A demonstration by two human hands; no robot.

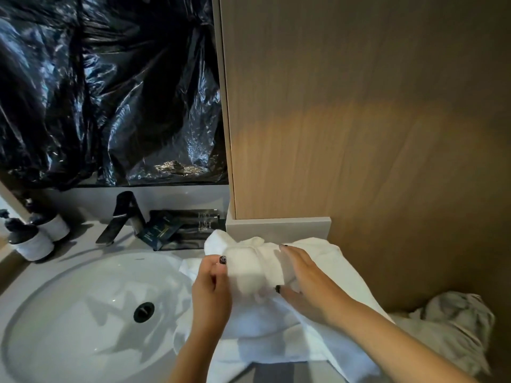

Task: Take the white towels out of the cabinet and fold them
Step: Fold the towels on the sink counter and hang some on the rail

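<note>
Nearest, at six o'clock, a white towel [279,335] lies spread over the counter edge, draping off toward the viewer. On top of it, at the centre, sits a smaller rolled white towel [251,268], bunched and half formed. The left hand [211,291] pinches the roll's left end between thumb and curled fingers; the right hand [301,275] lies over its right side, fingers fairly straight and pressing down, thumb tucked under.

The cloth looks soft, light and limp, so it should slump unless held at its ends or folded edges, and corners give the surest hold.

At four o'clock a crumpled grey-white cloth [453,327] lies heaped low against the wood-panel cabinet [359,120]. At eight o'clock the white basin [55,313] crowds the folding space. Farther, at ten o'clock, stand a black faucet [119,217], dark amenity packets [179,230] and two pump bottles [36,236], below black plastic sheeting [105,87].
</note>
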